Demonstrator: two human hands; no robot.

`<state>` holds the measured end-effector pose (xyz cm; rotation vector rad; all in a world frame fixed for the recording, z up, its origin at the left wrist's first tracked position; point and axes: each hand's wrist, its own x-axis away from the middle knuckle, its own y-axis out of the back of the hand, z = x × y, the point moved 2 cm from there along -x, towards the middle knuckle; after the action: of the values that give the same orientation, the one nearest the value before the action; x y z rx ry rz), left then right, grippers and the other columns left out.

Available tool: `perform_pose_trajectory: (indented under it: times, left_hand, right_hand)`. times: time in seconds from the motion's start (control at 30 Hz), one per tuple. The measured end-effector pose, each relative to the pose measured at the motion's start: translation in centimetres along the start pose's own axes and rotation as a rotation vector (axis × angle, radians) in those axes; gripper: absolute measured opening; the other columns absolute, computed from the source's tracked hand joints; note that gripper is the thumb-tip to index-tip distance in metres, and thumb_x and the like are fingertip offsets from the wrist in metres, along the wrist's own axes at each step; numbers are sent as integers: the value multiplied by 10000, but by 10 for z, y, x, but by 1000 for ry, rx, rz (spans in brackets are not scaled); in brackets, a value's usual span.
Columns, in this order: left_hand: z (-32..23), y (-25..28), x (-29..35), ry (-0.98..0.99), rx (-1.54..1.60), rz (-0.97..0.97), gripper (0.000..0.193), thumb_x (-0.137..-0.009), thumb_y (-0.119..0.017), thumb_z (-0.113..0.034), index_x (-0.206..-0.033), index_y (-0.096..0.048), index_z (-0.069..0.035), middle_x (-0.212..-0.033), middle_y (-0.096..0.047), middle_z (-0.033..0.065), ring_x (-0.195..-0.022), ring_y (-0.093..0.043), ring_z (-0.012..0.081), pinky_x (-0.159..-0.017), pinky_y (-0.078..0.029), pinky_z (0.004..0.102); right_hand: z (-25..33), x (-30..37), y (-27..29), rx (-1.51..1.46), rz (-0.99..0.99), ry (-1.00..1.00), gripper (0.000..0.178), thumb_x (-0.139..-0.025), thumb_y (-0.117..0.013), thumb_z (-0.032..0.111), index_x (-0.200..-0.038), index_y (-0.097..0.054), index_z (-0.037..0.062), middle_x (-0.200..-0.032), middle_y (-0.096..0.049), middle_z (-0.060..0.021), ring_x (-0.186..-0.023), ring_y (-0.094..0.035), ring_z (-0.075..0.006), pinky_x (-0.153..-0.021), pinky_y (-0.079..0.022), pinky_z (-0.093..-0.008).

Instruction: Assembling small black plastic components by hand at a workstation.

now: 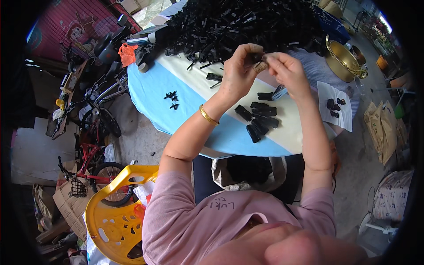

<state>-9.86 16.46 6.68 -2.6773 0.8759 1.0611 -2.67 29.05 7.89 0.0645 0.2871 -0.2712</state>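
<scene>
Both my hands are raised over a round table (150,95) covered in blue and cream cloth. My left hand (239,70), with a gold bangle on its wrist, pinches a small black plastic part (256,57). My right hand (287,70) meets it fingertip to fingertip on the same part; a bandaged fingertip shows between them. Below my hands lie several finished black pieces (259,117) in a loose group. A large heap of black plastic parts (238,24) fills the far side of the table.
A few tiny black bits (172,98) lie on the blue cloth at left. A white paper with dark pieces (335,106) hangs at the right edge, a brass bowl (343,59) behind it. A yellow plastic chair (115,212) and bicycles (95,132) stand at left.
</scene>
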Motion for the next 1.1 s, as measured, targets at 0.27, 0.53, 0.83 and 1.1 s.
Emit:
perform_pose_trajectory:
  times: [0.27,0.53,0.83,1.1]
  left_hand:
    - [-20,-7,8,-55,-424,77,622,-701,-666,35,-1233,-350,-29,-1034,-564,156,-974,-577,272,-809,-483,312]
    - [-7,17,-7,459,509,491,409,-752,-669,-98,-1104,-506,35,-955,-590,111,-902,-604,239,-847,-487,335]
    - [-3,15,-2,510,957,780,687,-554,-822,-208,-1061,-468,90,-1041,-553,260,-956,-580,349,-846,-486,397]
    - [2,7,6,719,967,647,282,-742,-684,-122,-932,-537,26,-869,-603,176,-771,-637,248,-673,-541,302]
  right_hand:
    - [-1,0,2,440,-40,322,221,-746,-688,80,-928,-601,-12,-767,-605,-7,-675,-535,-33,-599,-435,-162]
    - [6,-2,32,-23,114,113,202,-785,-647,146,-934,-606,16,-764,-591,19,-626,-490,-4,-508,-342,-120]
    - [12,2,23,-293,482,144,246,-745,-695,146,-923,-623,-8,-795,-624,-35,-710,-562,-70,-637,-449,-173]
    - [14,5,19,-98,479,128,234,-744,-690,124,-934,-625,6,-809,-632,-36,-741,-579,-83,-680,-480,-201]
